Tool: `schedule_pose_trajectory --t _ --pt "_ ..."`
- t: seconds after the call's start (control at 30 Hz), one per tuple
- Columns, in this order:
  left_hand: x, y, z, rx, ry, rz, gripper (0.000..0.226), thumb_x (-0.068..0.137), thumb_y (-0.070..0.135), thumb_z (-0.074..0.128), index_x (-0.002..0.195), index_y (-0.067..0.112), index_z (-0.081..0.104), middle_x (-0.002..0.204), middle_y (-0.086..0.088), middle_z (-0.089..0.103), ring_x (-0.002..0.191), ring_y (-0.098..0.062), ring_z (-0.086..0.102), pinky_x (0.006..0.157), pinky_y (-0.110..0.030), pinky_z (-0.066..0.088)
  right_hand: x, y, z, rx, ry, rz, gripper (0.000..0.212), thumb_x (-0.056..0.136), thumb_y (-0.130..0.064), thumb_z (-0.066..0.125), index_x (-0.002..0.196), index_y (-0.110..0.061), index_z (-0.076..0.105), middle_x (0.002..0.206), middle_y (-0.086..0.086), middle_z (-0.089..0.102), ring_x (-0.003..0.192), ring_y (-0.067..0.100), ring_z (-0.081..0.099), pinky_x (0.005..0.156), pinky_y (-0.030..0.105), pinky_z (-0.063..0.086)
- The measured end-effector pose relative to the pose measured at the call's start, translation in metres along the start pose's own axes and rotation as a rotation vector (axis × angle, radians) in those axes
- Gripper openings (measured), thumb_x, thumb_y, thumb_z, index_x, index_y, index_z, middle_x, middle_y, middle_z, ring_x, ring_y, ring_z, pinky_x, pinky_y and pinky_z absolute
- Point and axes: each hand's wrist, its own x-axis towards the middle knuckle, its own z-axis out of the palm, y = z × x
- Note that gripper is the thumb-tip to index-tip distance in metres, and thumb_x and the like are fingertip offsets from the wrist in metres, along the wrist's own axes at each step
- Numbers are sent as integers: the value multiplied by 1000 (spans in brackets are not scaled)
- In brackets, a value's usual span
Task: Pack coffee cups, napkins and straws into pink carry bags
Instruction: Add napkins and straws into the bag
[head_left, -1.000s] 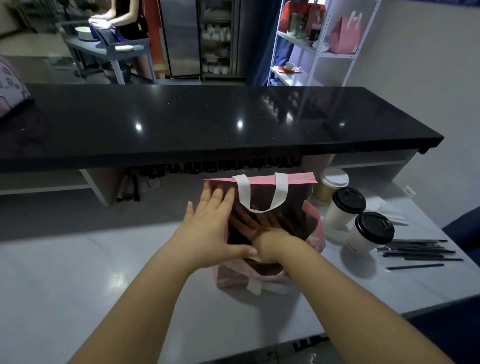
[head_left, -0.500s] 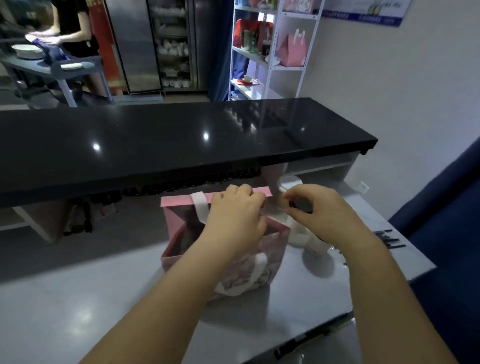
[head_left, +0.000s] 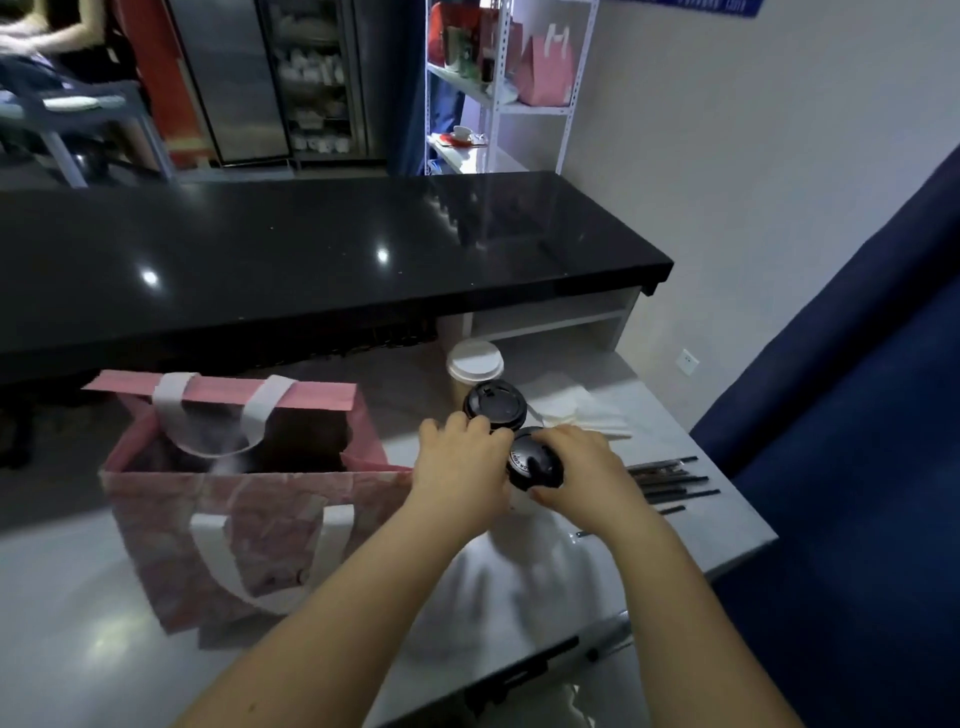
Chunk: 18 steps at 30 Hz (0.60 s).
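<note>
**Two hands close on the nearest cup, beside the open bag**

On the white table (head_left: 119, 597), the left hand (head_left: 462, 470) curls round the left side of the nearest cup (head_left: 535, 464). The right hand (head_left: 584, 475) wraps the cup's black lid from the right, thumb at the near edge. This two-sided hold probably keeps the cup upright and the lid seated. The hands hide the cup's base, so I cannot tell whether it is lifted. It sits just right of the pink bag (head_left: 234, 512), whose mouth stands open with one handle fallen outward, ready for loading from above. The straws (head_left: 670, 480) lie in a row to the right, within reach. Farther back, a second black-lidded cup (head_left: 494, 405) waits just behind, with the napkins (head_left: 576, 410) to its right. The white-lidded cup (head_left: 475, 364) stands farthest, below the black counter (head_left: 260, 260).
</note>
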Motion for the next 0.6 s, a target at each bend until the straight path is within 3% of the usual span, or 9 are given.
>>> schedule_pose_trajectory --t 0.1,0.2,0.4,0.6 --pt "10 -1 7 1 15 -72 37 88 34 50 124 28 52 122 3 55 116 -25 45 92 -43 32 23 7 19 -71 -81 -8 84 73 -44 76 144 -27 34 147 2 32 132 30 30 105 40 36" --pt "13 -7 4 12 54 -134 37 89 38 48 125 30 52 124 6 55 118 -22 45 92 -42 31 36 4 31 -112 -107 -10 90 74 -43 75 147 -25 25 142 8 32 128 32 33 101 41 40" --pt "10 -18 -20 -28 167 -214 35 88 39 51 122 30 55 122 7 56 118 -21 45 93 -40 31 35 -3 9 -48 -60 -190 82 69 -38 76 138 -28 33 131 5 36 119 31 36 93 40 44" --pt "0 -45 -56 -96 266 -277 40 90 36 53 130 32 53 127 7 57 121 -20 47 99 -43 33 39 -51 -41 -2 -13 -409 90 69 -42 79 143 -34 28 141 -3 31 128 25 29 100 42 42"
